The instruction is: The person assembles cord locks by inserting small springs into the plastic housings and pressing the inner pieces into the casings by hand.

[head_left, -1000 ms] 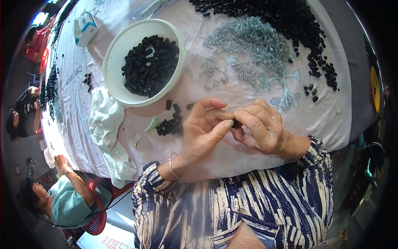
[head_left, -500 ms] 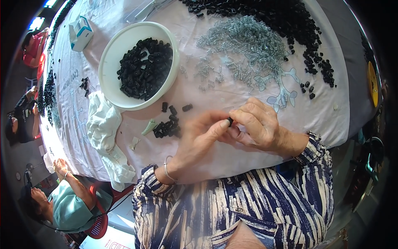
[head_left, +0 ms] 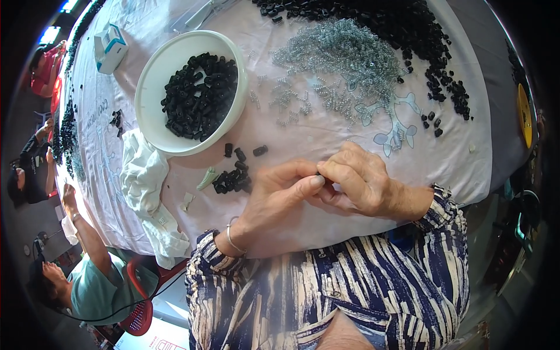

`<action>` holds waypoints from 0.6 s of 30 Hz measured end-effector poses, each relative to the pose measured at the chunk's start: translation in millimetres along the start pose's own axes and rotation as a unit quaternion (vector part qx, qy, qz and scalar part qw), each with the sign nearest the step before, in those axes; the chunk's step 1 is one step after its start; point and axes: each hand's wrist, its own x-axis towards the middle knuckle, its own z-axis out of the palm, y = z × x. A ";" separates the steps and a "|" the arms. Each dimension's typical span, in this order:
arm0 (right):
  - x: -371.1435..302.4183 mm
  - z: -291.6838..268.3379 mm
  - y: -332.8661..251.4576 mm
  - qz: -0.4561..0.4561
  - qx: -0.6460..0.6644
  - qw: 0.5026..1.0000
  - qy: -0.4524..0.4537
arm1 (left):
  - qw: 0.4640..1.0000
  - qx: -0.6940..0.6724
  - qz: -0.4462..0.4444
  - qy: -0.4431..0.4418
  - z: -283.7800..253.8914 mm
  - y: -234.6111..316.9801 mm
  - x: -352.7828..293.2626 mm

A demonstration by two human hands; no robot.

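Observation:
My left hand [head_left: 277, 192] and my right hand [head_left: 363, 184] meet fingertip to fingertip above the near part of the table. Between them they pinch a small black plastic piece [head_left: 319, 174], mostly covered by the fingers. Beside my left hand lies a little heap of short black plastic cylinders [head_left: 233, 180], with a few loose ones just beyond it. A white bowl [head_left: 244, 87] farther off holds many similar black cylinders [head_left: 198, 96]. Beyond my right hand spreads a pile of small metal springs [head_left: 344, 58].
A large mass of black pieces [head_left: 402, 23] covers the far right of the pink tablecloth [head_left: 280, 233]. White cloth [head_left: 143, 175] lies left of the bowl, a small carton [head_left: 111, 48] behind it. A co-worker in a green top [head_left: 96, 286] sits at the left; others are farther back.
My left hand, blurred before, is now sharp, its fingers closed around the black piece, which shows less. The co-worker in green has reached an arm farther across the table.

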 end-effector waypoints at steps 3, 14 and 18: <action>-0.1 2.2 2.8 -0.014 -0.010 1.000 0.017 | 1.000 -0.017 -0.001 -0.011 -1.2 -0.1 1.5; 1.8 -3.2 3.4 -0.009 -0.001 1.000 -0.010 | 0.999 -0.031 -0.017 -0.001 2.8 1.2 -1.1; 7.8 -5.9 5.7 -0.001 0.008 1.000 0.005 | 0.998 -0.049 -0.031 0.005 0.0 -0.4 -3.6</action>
